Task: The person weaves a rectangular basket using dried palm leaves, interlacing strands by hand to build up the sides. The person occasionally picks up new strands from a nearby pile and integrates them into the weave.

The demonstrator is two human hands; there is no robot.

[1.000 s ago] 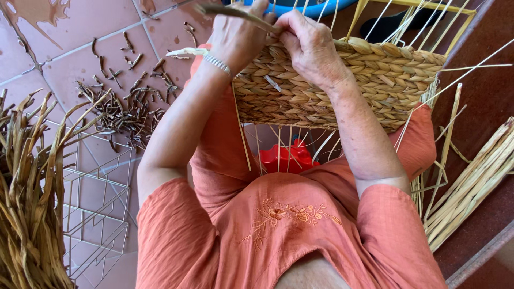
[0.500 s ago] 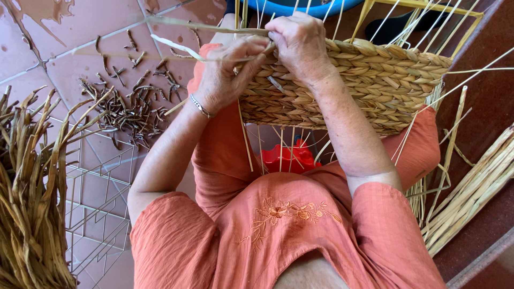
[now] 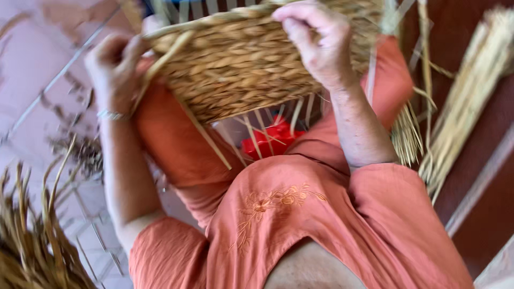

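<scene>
Gripping woven basket (image 3: pixel 251 69) rim: right hand (image 3: pixel 318 45) curled over top | left hand (image 3: pixel 112 67) pinching straw strand (image 3: pixel 160 64)

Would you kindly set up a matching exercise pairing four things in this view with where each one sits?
1. woven basket
2. left hand
3. right hand
4. red object

a. gripping the basket's top rim
b. resting on the lap
c. under the basket, between the knees
d. at the basket's left edge, on a strand

Pairs: 1-b, 2-d, 3-a, 4-c
</scene>
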